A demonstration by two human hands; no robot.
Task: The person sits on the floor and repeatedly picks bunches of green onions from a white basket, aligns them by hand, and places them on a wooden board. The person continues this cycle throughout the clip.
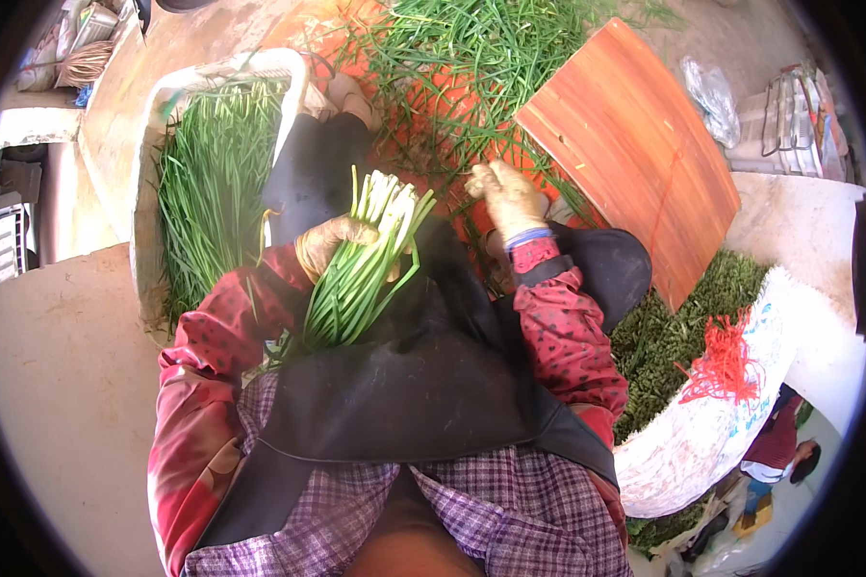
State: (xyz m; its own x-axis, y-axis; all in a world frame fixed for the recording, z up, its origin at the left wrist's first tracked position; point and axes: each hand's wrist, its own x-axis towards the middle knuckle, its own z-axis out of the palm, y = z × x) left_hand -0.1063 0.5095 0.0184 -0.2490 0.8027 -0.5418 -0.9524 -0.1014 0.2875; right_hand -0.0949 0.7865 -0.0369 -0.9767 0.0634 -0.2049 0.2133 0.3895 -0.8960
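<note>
My gloved left hand (332, 244) grips a bunch of garlic chives (357, 288) above my lap. The bunch's pale stem ends point up and away from me, and its green leaves hang toward my dark apron (404, 404). My right hand (506, 193), also gloved, is raised beyond my right knee, apart from the bunch. Its fingers are bent, and whether anything small sits between them is not visible. Just past it, a large heap of loose chives (476, 58) spreads over an orange-red sheet (411, 141) on the floor.
At left stands a white plastic crate (144, 166) packed with chives. A wood-grain board (642, 144) leans at right beside a white woven sack (685, 461) of greenery, with red plastic strings (725, 360) on it. Another person (772, 440) is at far right.
</note>
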